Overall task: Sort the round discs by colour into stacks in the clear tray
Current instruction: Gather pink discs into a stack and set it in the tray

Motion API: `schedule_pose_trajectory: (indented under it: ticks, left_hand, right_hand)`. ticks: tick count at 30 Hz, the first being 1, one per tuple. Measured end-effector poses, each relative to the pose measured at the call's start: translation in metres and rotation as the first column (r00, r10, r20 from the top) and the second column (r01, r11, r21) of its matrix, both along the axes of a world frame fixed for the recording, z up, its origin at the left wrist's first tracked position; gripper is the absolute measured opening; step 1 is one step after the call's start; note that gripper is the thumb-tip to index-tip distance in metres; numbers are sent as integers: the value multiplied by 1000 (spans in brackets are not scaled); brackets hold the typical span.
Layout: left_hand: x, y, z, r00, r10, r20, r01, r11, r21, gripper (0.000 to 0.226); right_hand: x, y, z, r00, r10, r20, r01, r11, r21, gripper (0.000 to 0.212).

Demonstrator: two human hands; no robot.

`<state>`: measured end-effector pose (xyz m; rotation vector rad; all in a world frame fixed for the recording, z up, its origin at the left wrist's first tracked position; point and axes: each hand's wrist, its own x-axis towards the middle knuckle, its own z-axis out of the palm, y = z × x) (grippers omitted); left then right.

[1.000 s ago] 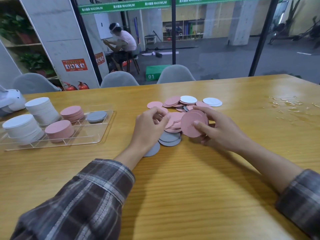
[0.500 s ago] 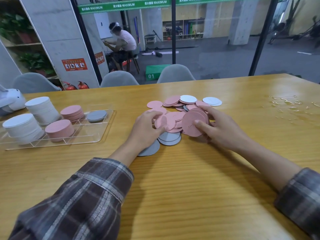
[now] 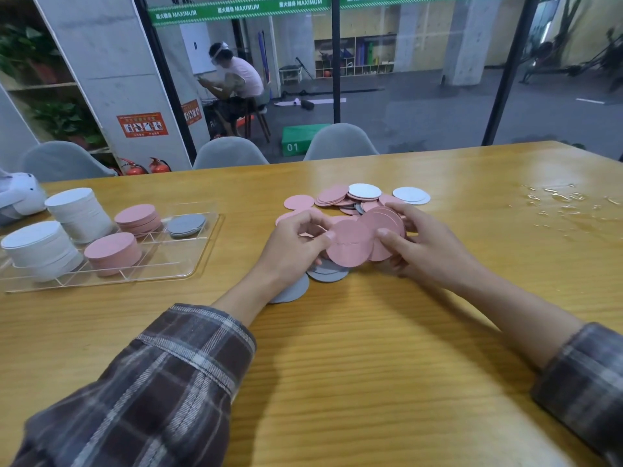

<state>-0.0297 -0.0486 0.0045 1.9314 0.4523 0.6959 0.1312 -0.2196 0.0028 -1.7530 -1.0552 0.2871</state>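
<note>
Head view, one frame logged.

Long yellow wooden table (image 3: 371, 348) fills the lower frame. I see a wet patch (image 3: 566, 203) on it at far right.

Clear plastic divided tray (image 3: 161, 256) sits at the left of the table, well apart from the hands. In it are two tall stacks of white round discs (image 3: 79, 210) (image 3: 38, 247), two shorter stacks of pink round discs (image 3: 138, 219) (image 3: 113, 252), and one low stack of grey round discs (image 3: 186, 225) in the right rear compartment.

Loose pile of unsorted discs (image 3: 337, 197) lies mid-table, mostly pink. Two white loose discs (image 3: 364, 191) (image 3: 411, 195) are at its far edge. Grey loose discs (image 3: 327, 273) are at its near edge, partly under the left wrist.

Both forearms are in plaid sleeves (image 3: 188, 358).

Left hand (image 3: 293, 244) is above the pile, fingers curled. Thumb and forefinger pinch the left edge of a single pink disc (image 3: 349, 242), held face toward the camera.

Right hand (image 3: 428, 251) grips a fan of pink discs (image 3: 387, 220), thumb on the front, fingers curled behind. The single disc overlaps the front of this fan. I cannot tell if they touch.
</note>
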Motion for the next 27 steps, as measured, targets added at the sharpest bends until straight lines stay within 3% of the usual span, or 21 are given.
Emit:
schedule_pose_trajectory:
  ticks: [10,15,17,19,21,24,27]
  left_hand:
    - [6,-9,-9,997,71,31,-70,997,-35,9]
    - [6,-14,-8,996,28,79,-23,998,-63,10]
    - [8,-12,-8,994,48,94,-53,998,45,7]
    - [8,-7,-9,991,107,74,-124,950,287,7]
    - [9,1,-12,993,113,-32,-83,868,489,25]
    - [6,4,-14,951,39,-306,132,846,516,49]
    - [6,6,-17,942,23,-335,183,801,570,35]
  right_hand:
    - [-7,3,0,974,118,-194,-116,993,22,58]
    - [-7,0,1,993,82,-83,-84,996,-23,61]
    - [-6,-2,1,998,56,-9,-56,998,-32,56]
    - [-3,-2,1,996,9,90,-4,998,-55,52]
    - [1,-3,2,989,-30,147,39,998,-56,53]
    - [4,-4,3,986,-70,154,77,996,-36,53]
    - [4,-5,3,983,-93,160,99,994,-33,50]
